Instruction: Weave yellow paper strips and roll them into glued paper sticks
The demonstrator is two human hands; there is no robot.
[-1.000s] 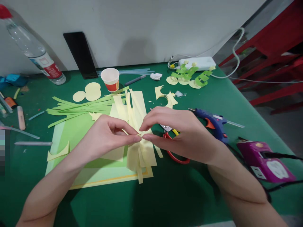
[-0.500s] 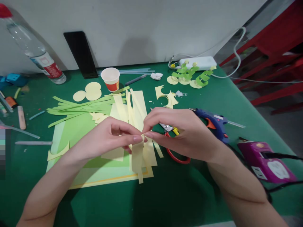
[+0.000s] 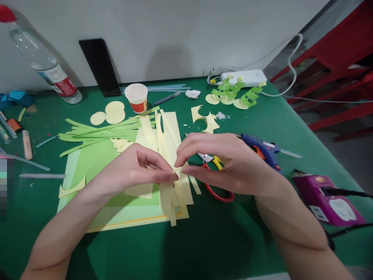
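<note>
Green table (image 3: 221,241) strewn with yellow paper strips (image 3: 166,136), white wall behind

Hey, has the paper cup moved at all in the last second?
No. The paper cup stands where it was, just right of the yellow paper circles and left of the grey pen.

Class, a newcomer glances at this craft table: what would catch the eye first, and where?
At the centre, the left hand and right hand pinch a pale yellow paper strip between them, above a pile of yellow strips. Green paper strips fan out at the left; a blue glue gun lies at the right, near red-handled scissors.
</note>
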